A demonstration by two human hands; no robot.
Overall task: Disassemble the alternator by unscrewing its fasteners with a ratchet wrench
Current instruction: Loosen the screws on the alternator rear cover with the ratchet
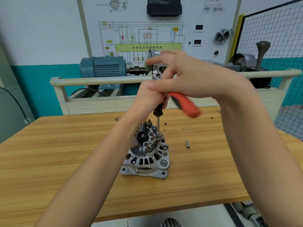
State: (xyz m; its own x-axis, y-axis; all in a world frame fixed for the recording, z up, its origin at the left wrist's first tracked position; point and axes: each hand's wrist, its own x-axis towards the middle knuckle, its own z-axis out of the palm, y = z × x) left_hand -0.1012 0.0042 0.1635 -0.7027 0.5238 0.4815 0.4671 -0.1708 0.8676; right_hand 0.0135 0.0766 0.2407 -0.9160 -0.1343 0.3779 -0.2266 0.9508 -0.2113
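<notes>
Orange-handled ratchet wrench [183, 104] in my right hand [188, 77], left hand [147, 97] gripping its extension upright on an alternator [147, 153] fastener at bench [65, 153] centre. Next: swing anticlockwise, toward nine o'clock.

Silver cast-metal alternator [146, 154] looked dull, rough; pale wooden table [65, 161] matt, grained; orange-black wrench handle [185, 105] smooth plastic.

A wooden worktop [65, 161] with a striped grain carries the alternator [146, 154], which stands near its middle with the rear end up. A small metal socket bit [187, 144] lies just to the right of it. Dark crumbs of debris [183, 127] are scattered toward the far edge.
</notes>
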